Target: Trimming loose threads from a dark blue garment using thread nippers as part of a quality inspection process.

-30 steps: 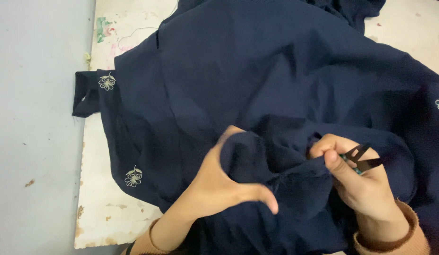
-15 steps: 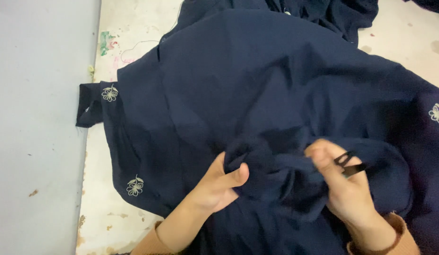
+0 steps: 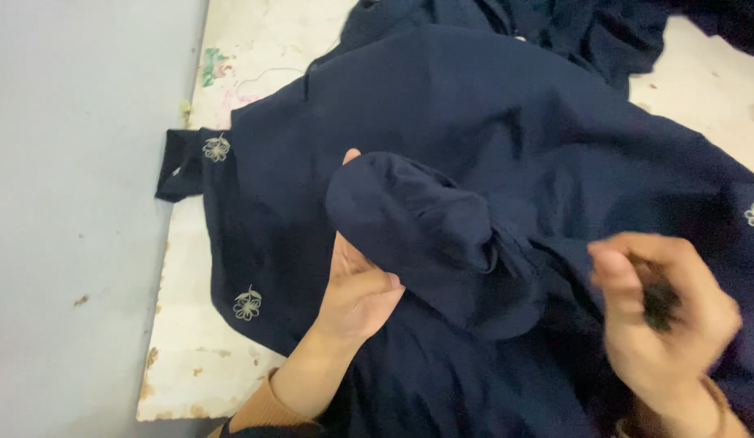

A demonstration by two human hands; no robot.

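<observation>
A large navy garment (image 3: 474, 105) with small pale embroidered flowers (image 3: 247, 304) lies spread over a worn white table (image 3: 194, 365). My left hand (image 3: 357, 296) grips a fold of the garment (image 3: 409, 219) and holds it raised, with the fingertips tucked inside the fold. To the right, my right hand (image 3: 677, 349) is blurred and curled around a small black tool (image 3: 659, 304). It hovers just over the cloth, beside the raised fold. Both wrists show brown sleeve cuffs.
The table's left edge runs along a grey floor (image 3: 68, 203). A short navy tab with a flower (image 3: 216, 148) hangs over that edge. More dark cloth is bunched at the far top (image 3: 555, 24). Bare stained tabletop shows at the top right (image 3: 702, 81).
My left hand has lifted the fold up and to the left, pushing into it. My right hand has let go of the cloth and dropped toward the lower right, still holding the tool.
</observation>
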